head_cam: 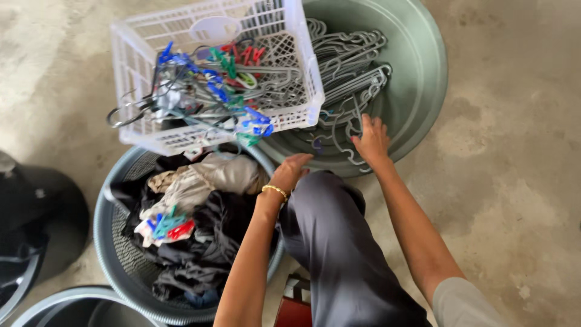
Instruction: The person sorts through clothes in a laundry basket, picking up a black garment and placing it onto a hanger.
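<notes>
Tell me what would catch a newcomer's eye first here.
Probably the white plastic lattice crate at top centre, full of wire hangers and bright blue, green and red clothes pegs. Below it sits a round grey mesh laundry basket heaped with dark and beige clothes. To the right, the right hand reaches into the grey hangers lying in a large green basin.

Bare, mottled grey concrete floor [514, 181] in soft daylight.

At twelve o'clock, grey hangers [354, 72] fill a green basin [423, 66]. At eleven, a white crate [305, 79] holds blue, green, red pegs [233, 85]. At eight, dark clothes [206, 242] fill a grey basket [112, 242].
</notes>
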